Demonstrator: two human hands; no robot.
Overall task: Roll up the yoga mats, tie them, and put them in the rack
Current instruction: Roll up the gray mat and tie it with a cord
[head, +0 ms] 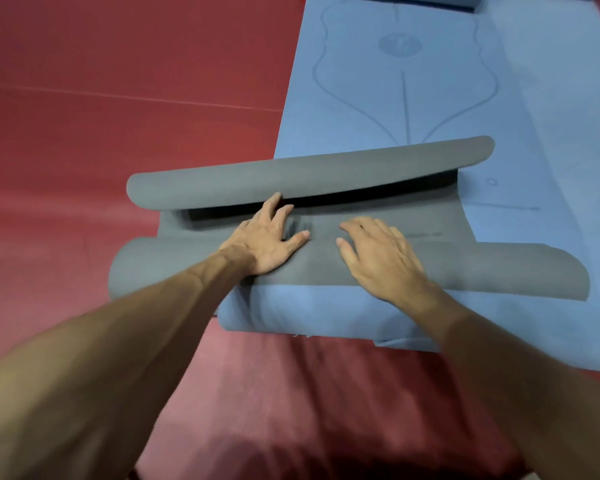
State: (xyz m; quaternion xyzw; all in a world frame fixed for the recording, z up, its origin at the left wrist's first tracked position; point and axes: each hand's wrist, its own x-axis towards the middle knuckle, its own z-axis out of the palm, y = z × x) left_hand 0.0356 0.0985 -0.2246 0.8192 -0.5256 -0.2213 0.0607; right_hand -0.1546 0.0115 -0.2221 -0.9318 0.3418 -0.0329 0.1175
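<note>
On my head view I see a grey mat lying crosswise over the near end of a blue mat, which is spread out lengthwise on the red floor. The grey mat is curled at both ends. One roll sits on the far side and a thicker one on the near side, with a flat stretch between them. It overhangs the blue mat on the left, onto the floor.

My left hand lies palm down on that flat stretch. Its fingers are spread and straight, and the fingertips reach the shadowed lip under the far roll. My right hand rests just beside it, also palm down, with the fingers relaxed and pressing on the grey surface. Neither hand is clasping anything. Both forearms come in from the bottom of the frame.

The near edge of the blue mat bulges up in a fold below my wrists. A dark blue roll lies across the blue mat's far end, at the top edge of the frame.
</note>
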